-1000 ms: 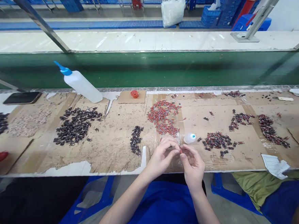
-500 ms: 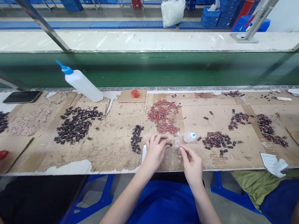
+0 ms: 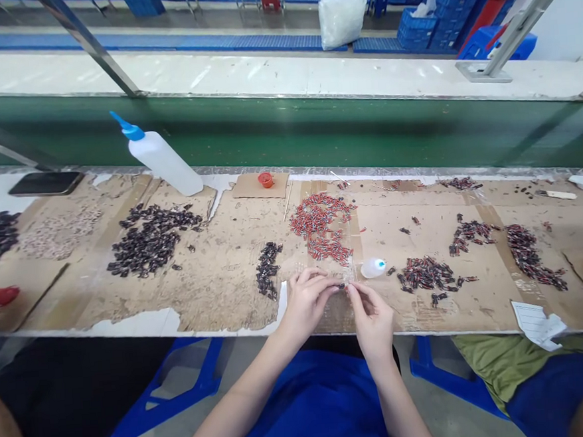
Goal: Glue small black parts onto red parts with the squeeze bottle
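My left hand [image 3: 307,304] pinches a small black part [image 3: 341,286] between thumb and fingertips. The fingertips of my right hand [image 3: 372,309] are closed at the other end of that part; whether they hold a separate tiny piece is too small to tell. Just beyond my hands is a pile of small red-and-black pieces [image 3: 319,223]. To the left of my left hand are small black parts [image 3: 266,270] in a narrow heap. A small white bottle with a blue tip [image 3: 372,268] lies by my right hand, beside a heap of red-and-black parts [image 3: 428,273].
A large white squeeze bottle [image 3: 165,164] leans at the back left, near a dark phone [image 3: 47,183]. A red cup [image 3: 265,180] sits on a cardboard piece. More black parts [image 3: 146,242] lie left. A torn paper [image 3: 538,324] overhangs the front edge. People sit on both sides.
My left hand has moved slightly right with the black part, and the fingertips of both hands now meet at it. Before, a gap separated them. The view has shifted a little.
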Demonstrator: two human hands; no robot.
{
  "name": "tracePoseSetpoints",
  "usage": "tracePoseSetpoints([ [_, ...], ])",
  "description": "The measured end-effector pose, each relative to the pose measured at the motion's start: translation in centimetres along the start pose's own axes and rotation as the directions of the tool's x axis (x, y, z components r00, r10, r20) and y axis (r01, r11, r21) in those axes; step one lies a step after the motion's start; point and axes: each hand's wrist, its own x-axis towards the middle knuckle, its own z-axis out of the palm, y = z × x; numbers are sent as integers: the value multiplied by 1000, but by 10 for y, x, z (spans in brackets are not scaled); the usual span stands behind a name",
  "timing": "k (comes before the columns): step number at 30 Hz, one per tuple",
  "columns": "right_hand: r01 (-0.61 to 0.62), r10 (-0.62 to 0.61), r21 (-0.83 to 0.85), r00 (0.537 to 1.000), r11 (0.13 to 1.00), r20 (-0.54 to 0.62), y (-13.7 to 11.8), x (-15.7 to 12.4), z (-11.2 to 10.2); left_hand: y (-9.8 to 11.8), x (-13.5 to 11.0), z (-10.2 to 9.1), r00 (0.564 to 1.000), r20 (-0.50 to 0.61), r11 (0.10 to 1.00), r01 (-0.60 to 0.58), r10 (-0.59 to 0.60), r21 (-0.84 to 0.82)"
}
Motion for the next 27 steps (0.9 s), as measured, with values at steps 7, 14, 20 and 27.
tracePoseSetpoints([
  [7, -63, 63, 31, 998, 998, 20, 2, -3, 3, 2, -2, 2, 999, -8, 981, 38, -41, -190],
  [14, -18, 18, -6, 1000, 1000, -2, 4, -6, 6, 6, 1, 1, 999, -22, 934, 36, -47, -357],
  [20, 70, -69, -35, 998, 997, 9, 0, -3, 3, 13, 3, -1, 990, -24, 897, 115, -138, -428],
  [27, 85, -85, -5, 996, 996, 24, -3, -8, 0, 18, 3, -4, 984, -5, 879, 156, -177, -451],
])
